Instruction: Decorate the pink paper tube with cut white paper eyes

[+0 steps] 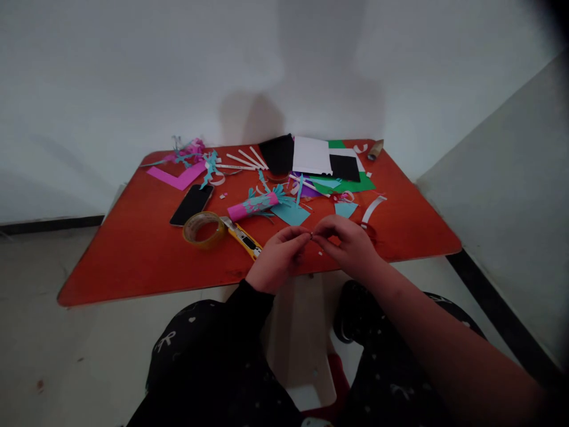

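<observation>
Left hand point(280, 255) and right hand point(351, 246) pinch a tiny, indistinct piece point(312, 235) over the red counter point(133, 261); yellow cutter point(243, 239) at their nine o'clock, pink-and-teal roll point(253, 206) at ten.

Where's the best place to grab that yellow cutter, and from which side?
Probably by the yellow handle, coming from the near right, beside the left hand: the cutter lies slanted, its handle running toward that hand and its pale tip pointing away, beside the tape roll.
</observation>
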Action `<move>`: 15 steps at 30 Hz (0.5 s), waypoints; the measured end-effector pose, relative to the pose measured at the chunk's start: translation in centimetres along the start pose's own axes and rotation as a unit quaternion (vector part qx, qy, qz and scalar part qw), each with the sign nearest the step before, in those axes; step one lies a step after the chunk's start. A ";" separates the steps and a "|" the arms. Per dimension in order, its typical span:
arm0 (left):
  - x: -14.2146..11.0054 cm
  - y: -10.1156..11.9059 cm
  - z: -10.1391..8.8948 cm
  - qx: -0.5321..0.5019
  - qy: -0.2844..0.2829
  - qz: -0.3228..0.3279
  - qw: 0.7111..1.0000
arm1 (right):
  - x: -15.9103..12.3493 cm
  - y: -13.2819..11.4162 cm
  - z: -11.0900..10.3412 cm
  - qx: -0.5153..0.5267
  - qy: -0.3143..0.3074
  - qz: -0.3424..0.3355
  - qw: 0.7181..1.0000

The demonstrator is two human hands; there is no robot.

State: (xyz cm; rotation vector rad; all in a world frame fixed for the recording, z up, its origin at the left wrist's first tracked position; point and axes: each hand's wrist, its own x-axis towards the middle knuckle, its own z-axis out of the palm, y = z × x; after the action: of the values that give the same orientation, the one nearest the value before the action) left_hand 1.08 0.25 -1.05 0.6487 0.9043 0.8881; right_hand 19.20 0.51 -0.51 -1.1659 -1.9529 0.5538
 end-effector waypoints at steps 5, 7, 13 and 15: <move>0.1 -0.2 -0.4 0.034 -0.013 0.017 0.999 | 0.0 0.2 -0.4 -0.033 -0.005 -0.040 0.999; 0.1 -0.2 -0.5 0.049 -0.016 0.025 0.998 | 0.0 0.2 -0.5 -0.040 -0.008 -0.046 0.998; 0.1 0.1 -0.4 0.073 -0.010 0.028 0.997 | -0.1 0.1 -0.7 -0.064 -0.008 -0.063 0.996; 0.0 0.2 -0.3 0.077 -0.012 0.021 0.997 | -0.1 0.0 -0.7 -0.068 -0.007 -0.069 0.995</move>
State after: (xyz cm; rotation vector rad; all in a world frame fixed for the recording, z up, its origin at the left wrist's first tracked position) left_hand 0.72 0.41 -1.06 0.8111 0.9472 0.8518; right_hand 19.84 0.41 -0.14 -1.1013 -2.0912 0.3623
